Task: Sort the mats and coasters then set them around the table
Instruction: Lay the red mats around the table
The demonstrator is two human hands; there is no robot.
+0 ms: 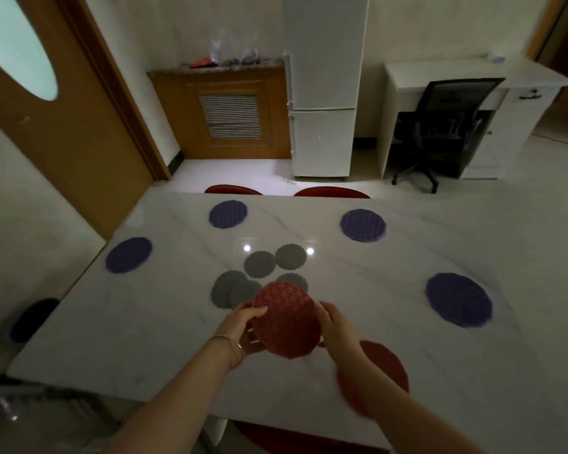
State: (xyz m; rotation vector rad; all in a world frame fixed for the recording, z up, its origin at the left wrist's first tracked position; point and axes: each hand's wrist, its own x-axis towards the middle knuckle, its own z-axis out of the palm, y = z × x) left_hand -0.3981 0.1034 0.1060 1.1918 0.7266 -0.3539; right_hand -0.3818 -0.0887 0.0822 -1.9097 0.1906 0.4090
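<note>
A round red mat (286,324) is held tilted above the near middle of the marble table (358,270). The left hand (246,326) grips its left edge, thumb on top and fingers curled beneath; the right hand (336,326) pinches its right edge. A second red mat (384,365) lies flat under the right forearm. Five grey coasters (259,264) cluster just beyond, some overlapping. Four purple mats (458,303) lie spaced around the far and side edges.

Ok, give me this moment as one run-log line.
both hands: left hand and right hand hold red mat above table | purple mats: four laid out | grey coasters: clustered at centre
</note>
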